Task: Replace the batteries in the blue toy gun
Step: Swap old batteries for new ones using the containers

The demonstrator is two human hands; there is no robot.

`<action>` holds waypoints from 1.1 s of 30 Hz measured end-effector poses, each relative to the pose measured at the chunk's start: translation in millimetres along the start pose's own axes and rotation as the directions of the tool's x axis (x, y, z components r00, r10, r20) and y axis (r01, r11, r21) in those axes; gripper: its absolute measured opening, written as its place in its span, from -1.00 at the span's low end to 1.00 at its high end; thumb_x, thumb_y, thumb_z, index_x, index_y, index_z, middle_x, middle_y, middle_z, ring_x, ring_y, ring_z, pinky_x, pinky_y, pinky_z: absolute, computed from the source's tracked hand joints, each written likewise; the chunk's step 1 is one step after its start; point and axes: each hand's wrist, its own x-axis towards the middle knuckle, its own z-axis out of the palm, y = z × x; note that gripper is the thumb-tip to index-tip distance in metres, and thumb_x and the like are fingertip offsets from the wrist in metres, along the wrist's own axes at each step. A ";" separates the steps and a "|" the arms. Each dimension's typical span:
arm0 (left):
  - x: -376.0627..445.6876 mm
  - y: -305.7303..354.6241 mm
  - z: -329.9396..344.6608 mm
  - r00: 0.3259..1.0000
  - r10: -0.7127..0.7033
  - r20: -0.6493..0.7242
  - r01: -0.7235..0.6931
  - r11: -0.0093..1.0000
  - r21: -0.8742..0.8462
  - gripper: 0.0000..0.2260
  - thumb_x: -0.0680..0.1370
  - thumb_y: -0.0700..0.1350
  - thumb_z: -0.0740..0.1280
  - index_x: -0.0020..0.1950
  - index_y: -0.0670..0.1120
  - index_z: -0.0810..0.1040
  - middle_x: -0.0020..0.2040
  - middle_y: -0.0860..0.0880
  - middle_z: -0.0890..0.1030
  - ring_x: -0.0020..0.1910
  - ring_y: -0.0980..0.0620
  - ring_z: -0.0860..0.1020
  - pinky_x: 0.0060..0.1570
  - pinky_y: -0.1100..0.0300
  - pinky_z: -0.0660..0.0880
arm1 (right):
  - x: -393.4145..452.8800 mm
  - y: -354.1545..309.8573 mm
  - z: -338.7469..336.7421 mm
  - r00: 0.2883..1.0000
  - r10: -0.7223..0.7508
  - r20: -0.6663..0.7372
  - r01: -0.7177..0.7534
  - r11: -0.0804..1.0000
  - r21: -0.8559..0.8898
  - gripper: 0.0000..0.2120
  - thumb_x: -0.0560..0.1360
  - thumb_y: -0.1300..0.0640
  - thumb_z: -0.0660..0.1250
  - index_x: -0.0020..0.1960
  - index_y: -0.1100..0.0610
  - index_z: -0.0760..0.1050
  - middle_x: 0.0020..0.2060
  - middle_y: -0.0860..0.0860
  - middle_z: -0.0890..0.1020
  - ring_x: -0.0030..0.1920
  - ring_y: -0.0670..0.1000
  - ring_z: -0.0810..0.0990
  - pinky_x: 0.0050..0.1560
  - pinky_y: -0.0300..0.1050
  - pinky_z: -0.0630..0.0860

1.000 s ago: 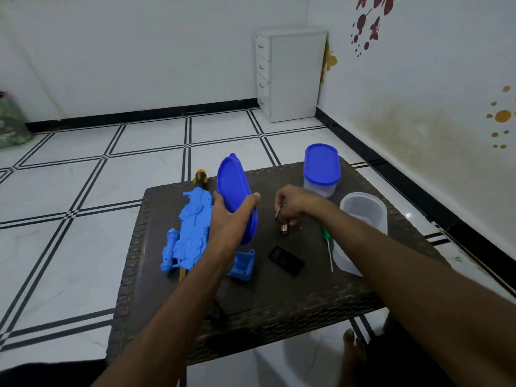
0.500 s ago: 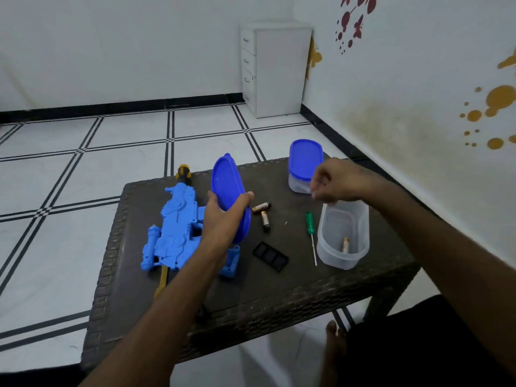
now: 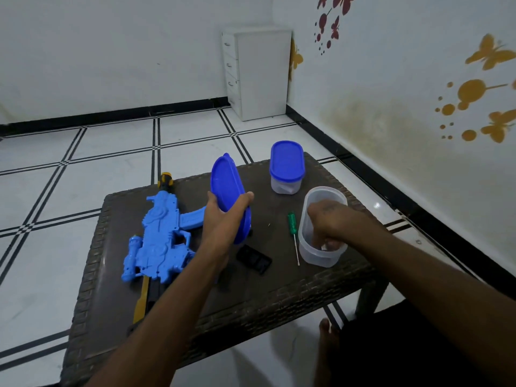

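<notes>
The blue toy gun (image 3: 159,241) lies flat on the left half of the dark woven table (image 3: 223,311). Its black battery cover (image 3: 254,259) lies loose on the table beside it. My left hand (image 3: 223,219) holds a blue oval lid (image 3: 226,185) upright above the table's middle. My right hand (image 3: 326,219) reaches down into an open clear plastic container (image 3: 321,252). Its fingers show only dimly through the wall, so what they hold is unclear. A green screwdriver (image 3: 291,223) lies just left of that container. The lid hides the table behind it.
A second clear container (image 3: 286,169) with a blue lid on stands at the table's far side. A white drawer cabinet (image 3: 257,74) stands in the room's corner. My bare foot (image 3: 326,333) rests on the tiled floor by the table's near right leg.
My right hand moved from the table's middle to above the clear container, then down into it. My left hand keeps the blue lid raised.
</notes>
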 end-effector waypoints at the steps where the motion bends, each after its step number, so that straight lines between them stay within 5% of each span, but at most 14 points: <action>1: 1.7 -0.1 -2.6 1.000 -0.003 -0.020 0.003 1.000 0.000 -0.16 0.38 0.24 0.43 0.53 -0.07 0.18 0.46 -0.05 0.33 0.33 -0.11 0.40 0.07 0.04 0.46 | -0.8 -1.5 -0.4 1.000 -0.003 0.002 0.003 1.000 -0.009 -0.49 0.43 0.17 0.50 0.31 0.21 0.41 0.10 0.14 0.60 -0.02 0.06 0.64 -0.02 -0.15 0.55; 5: 12.6 -3.4 -15.6 0.997 -0.027 -0.067 0.023 0.998 -0.058 -0.20 0.38 0.24 0.43 0.50 -0.06 0.24 0.41 -0.07 0.39 0.29 -0.11 0.43 -0.06 0.12 0.40 | -0.1 -1.5 -2.5 1.000 0.004 0.015 -0.004 1.000 -0.009 -0.52 0.42 0.21 0.50 0.29 0.20 0.42 0.10 0.14 0.62 -0.01 0.05 0.65 0.04 -0.13 0.58; 9: 20.9 -0.8 -22.6 0.996 -0.025 -0.087 0.018 0.997 -0.081 -0.22 0.38 0.24 0.43 0.50 -0.02 0.26 0.36 -0.05 0.41 0.22 -0.07 0.44 -0.19 0.17 0.40 | 6.7 4.9 -19.9 0.979 0.016 -0.203 0.007 0.994 0.113 -0.68 0.45 0.18 0.47 0.13 0.18 0.44 -0.15 0.08 0.56 -0.11 0.02 0.61 -0.08 -0.13 0.60; 13: 23.2 0.7 -22.4 0.994 -0.045 -0.099 0.036 0.996 -0.086 -0.26 0.39 0.21 0.43 0.48 -0.01 0.27 0.34 -0.06 0.42 0.20 -0.07 0.44 -0.20 0.14 0.40 | 21.6 -10.5 -44.4 0.929 -0.055 -0.366 0.158 0.953 0.259 -0.81 0.44 0.18 0.46 -0.01 0.17 0.50 -0.17 0.12 0.67 -0.20 0.02 0.70 -0.08 -0.06 0.66; 16: 17.4 2.0 -21.6 0.996 -0.022 -0.086 0.017 0.998 -0.064 -0.36 0.41 0.20 0.42 0.41 0.01 0.33 0.29 -0.05 0.44 0.10 -0.01 0.46 -0.28 0.19 0.38 | 39.9 -35.1 -46.5 0.933 -0.102 -0.344 0.230 0.906 0.356 -0.90 0.47 0.21 0.44 -0.05 0.18 0.55 -0.21 0.11 0.69 -0.31 -0.01 0.72 -0.26 -0.18 0.65; 28: 1.5 -0.3 -28.8 0.995 -0.029 0.099 0.014 0.989 0.146 -0.50 0.36 0.28 0.42 0.18 0.16 0.32 0.21 0.09 0.38 -0.04 0.18 0.44 -0.27 0.23 0.38 | 93.5 -59.5 -18.2 0.952 -0.139 -0.272 0.217 0.935 0.280 -0.88 0.53 0.16 0.39 0.00 0.21 0.53 -0.16 0.15 0.68 -0.26 0.06 0.71 -0.12 0.00 0.68; 31: -0.2 2.8 -17.8 0.986 -0.056 0.155 0.027 0.982 0.186 -0.26 0.37 0.29 0.41 0.44 0.02 0.28 0.21 0.13 0.36 0.03 0.07 0.44 -0.15 0.18 0.36 | 82.8 -43.5 -23.3 0.893 -0.123 -0.434 0.240 0.944 0.227 -0.88 0.59 0.20 0.25 0.04 0.21 0.54 -0.17 0.15 0.64 -0.29 0.09 0.68 -0.16 0.05 0.67; 33: -2.5 6.4 -7.0 0.982 -0.031 0.189 -0.016 0.971 0.240 -0.18 0.36 0.30 0.42 0.49 -0.03 0.24 0.25 0.11 0.37 0.06 0.06 0.43 -0.12 0.19 0.35 | 70.5 -24.5 -30.6 0.837 -0.064 -0.543 0.307 0.877 0.370 -0.81 0.59 0.20 0.18 0.00 0.22 0.56 -0.23 0.14 0.66 -0.35 0.09 0.68 -0.17 0.06 0.67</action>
